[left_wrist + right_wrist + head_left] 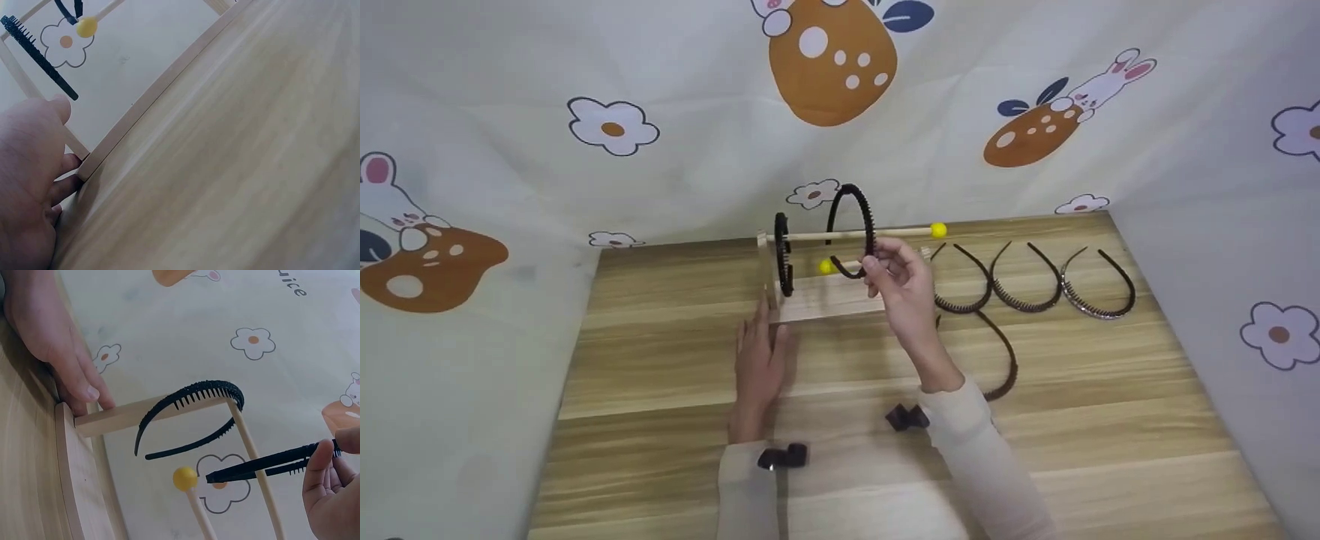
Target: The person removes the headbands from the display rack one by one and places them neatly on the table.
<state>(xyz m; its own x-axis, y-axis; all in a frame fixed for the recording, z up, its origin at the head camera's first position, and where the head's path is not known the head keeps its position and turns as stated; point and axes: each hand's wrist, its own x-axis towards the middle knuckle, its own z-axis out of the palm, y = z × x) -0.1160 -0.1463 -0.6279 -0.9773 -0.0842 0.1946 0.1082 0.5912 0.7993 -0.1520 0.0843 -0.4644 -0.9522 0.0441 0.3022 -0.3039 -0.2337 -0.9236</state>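
Observation:
My right hand point(907, 285) pinches a black toothed headband point(871, 217) between thumb and fingers. In the right wrist view, the upper rod of a wooden rack point(241, 424) passes between the two arms of this headband point(281, 457). Another black headband point(782, 255) hangs on the same rod, close to the upright post. Low at the rack's left end, my left hand point(757, 360) touches the wood with its fingers extended, as the left wrist view also shows at the base corner point(84, 169).
Right of the rack, three dark headbands lie in a row, one with a shiny band point(1099, 309). A brown headband point(1011, 367) lies nearer, partly behind my right forearm. Yellow balls cap the upper rod point(938, 230) and a lower rod point(826, 266). Patterned cloth point(697, 172) surrounds the table.

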